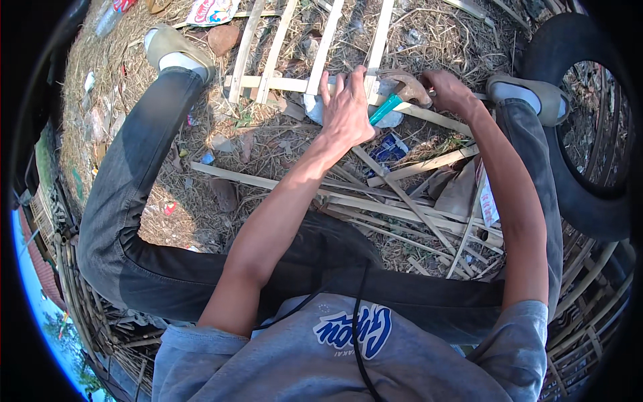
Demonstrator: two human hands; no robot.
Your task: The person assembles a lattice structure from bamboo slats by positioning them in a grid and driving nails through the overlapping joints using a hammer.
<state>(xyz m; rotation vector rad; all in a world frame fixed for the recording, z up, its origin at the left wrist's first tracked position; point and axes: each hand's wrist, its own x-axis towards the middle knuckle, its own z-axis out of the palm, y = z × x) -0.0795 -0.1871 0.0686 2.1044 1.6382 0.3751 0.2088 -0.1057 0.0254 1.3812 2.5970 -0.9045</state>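
Note:
My left hand (pixel 348 112) lies with fingers spread over a wooden slat joint, where a long crosswise slat (pixel 288 84) meets upright slats (pixel 326 47). Beside its thumb is a hammer-like tool with a teal handle (pixel 384 110) and a rusty brown head (pixel 410 88), resting across the crosswise slat. Just right of that head, my right hand (pixel 450 92) has its fingers curled; whatever is in them is hidden. A pale flat block (pixel 390 119) shows under the joint.
Loose slats and sticks (pixel 415 211) lie between my legs. A black tyre (pixel 569 47) stands by my right foot. Stones, straw and scraps such as a blue wrapper (pixel 391 147) cover the ground. Bundled bamboo poles (pixel 74 268) are at the lower left.

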